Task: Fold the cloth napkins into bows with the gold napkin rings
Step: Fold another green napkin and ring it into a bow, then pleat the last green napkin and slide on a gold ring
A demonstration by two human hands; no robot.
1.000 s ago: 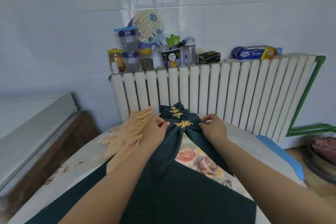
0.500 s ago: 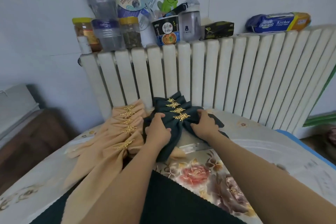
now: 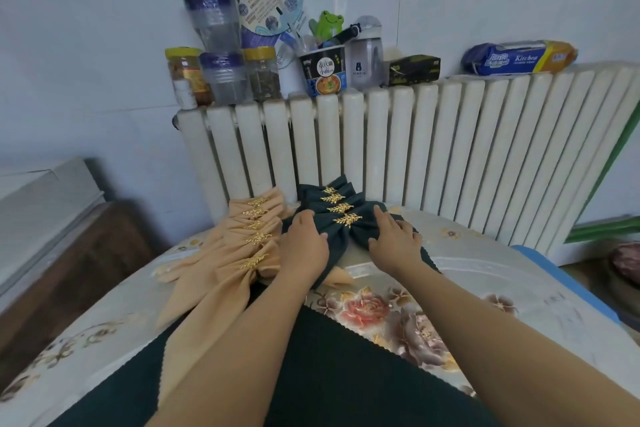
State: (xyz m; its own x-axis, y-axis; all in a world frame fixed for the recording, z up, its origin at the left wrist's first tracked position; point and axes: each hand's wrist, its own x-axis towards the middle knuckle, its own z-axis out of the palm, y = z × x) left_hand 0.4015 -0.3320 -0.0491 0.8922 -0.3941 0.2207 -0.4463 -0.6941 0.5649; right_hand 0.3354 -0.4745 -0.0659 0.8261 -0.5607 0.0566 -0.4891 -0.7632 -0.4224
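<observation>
A row of dark green napkin bows (image 3: 341, 206) with gold leaf rings lies at the table's far edge, against the radiator. The nearest green bow (image 3: 360, 230) carries a gold leaf ring (image 3: 347, 219). My left hand (image 3: 303, 246) rests flat on that bow's left wing. On its right wing lies my right hand (image 3: 393, 239), fingers spread. To the left runs a row of several beige napkin bows (image 3: 249, 246) with gold rings. A flat dark green cloth (image 3: 329, 374) lies under my forearms.
The table wears a floral cover (image 3: 415, 333). A white radiator (image 3: 415, 156) stands right behind the bows, with jars, a noodle cup, a bottle and a blue package (image 3: 519, 57) on top. A wooden cabinet (image 3: 59, 260) stands left. A blue edge (image 3: 561, 281) shows at right.
The green bow I was gripping has been set down in front of the green row. Both hands went from pinching its wings to lying flat on them. The camera moved closer.
</observation>
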